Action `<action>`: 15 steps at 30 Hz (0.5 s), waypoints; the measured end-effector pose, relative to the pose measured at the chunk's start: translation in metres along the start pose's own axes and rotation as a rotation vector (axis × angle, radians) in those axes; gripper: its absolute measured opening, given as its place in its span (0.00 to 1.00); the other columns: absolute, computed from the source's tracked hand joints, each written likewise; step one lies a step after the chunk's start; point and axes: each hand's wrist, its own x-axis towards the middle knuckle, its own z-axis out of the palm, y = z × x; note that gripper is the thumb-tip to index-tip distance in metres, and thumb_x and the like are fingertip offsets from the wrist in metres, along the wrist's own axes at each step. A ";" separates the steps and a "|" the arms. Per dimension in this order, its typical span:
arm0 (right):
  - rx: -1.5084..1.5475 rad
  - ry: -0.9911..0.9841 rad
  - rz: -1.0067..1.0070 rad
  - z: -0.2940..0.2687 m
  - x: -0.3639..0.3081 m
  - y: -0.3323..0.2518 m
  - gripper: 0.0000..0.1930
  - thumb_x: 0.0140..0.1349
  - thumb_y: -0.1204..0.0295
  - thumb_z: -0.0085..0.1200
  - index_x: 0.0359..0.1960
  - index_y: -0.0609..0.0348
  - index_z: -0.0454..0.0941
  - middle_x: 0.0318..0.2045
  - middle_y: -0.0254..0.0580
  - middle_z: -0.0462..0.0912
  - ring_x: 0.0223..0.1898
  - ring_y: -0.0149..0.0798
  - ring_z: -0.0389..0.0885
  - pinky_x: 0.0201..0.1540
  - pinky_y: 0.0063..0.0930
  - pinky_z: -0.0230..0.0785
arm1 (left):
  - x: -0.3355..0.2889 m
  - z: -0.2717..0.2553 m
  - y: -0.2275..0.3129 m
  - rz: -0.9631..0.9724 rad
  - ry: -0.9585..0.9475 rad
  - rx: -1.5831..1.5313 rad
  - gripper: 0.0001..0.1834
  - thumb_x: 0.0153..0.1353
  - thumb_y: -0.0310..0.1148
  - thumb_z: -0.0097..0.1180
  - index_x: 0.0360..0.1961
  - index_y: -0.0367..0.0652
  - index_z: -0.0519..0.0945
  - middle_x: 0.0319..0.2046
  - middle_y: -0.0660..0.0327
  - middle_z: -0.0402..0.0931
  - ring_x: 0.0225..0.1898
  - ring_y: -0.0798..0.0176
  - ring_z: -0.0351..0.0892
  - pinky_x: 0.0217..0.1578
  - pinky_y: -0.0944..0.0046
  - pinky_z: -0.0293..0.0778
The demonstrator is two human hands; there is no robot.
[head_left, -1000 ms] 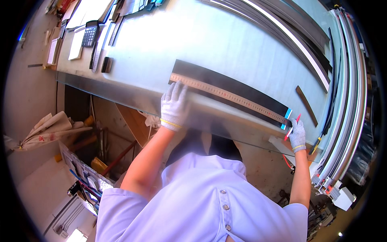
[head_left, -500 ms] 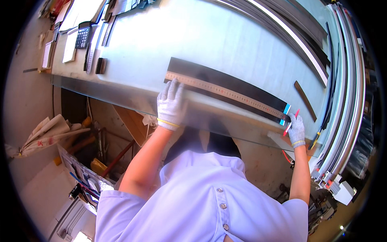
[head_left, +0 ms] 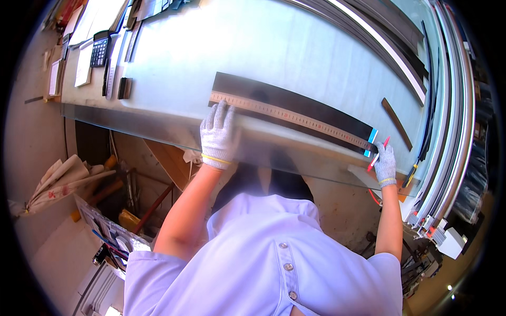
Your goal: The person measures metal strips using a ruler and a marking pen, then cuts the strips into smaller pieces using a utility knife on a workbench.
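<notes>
A long dark flat strip (head_left: 295,100) lies across the glass-topped table in front of me, with blue and white at its right end. Along its near side rests a long ruler (head_left: 284,114) with fine markings. My left hand (head_left: 216,138), in a grey-white knit glove with a yellow cuff, has its fingers stretched out onto the ruler's left end. At the other end my right hand (head_left: 386,163), gloved likewise, grips a slim red-and-white pen (head_left: 386,141). Its fingertips are by the ruler's right end; whether they press on it I cannot tell.
Long metal profiles (head_left: 448,105) run along the right edge of the table. A short brown strip (head_left: 396,124) lies near them, beside a yellow-and-black tool (head_left: 410,176). At the far left are a calculator (head_left: 99,51), papers and a short dark profile piece (head_left: 124,88). More grey strips (head_left: 369,31) lie at the back.
The whole view has shifted slightly, so the table things sit a little further left. Both hands stay at the same ends of the ruler, and the pen remains in the right one.
</notes>
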 end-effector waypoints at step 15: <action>1.127 0.403 -0.027 -0.018 0.027 -0.248 0.21 0.77 0.60 0.45 0.50 0.66 0.83 0.44 0.51 0.87 0.46 0.47 0.86 0.52 0.37 0.75 | -0.001 0.003 -0.001 0.014 -0.021 0.025 0.33 0.61 0.37 0.61 0.68 0.42 0.72 0.70 0.46 0.66 0.68 0.39 0.66 0.65 0.42 0.63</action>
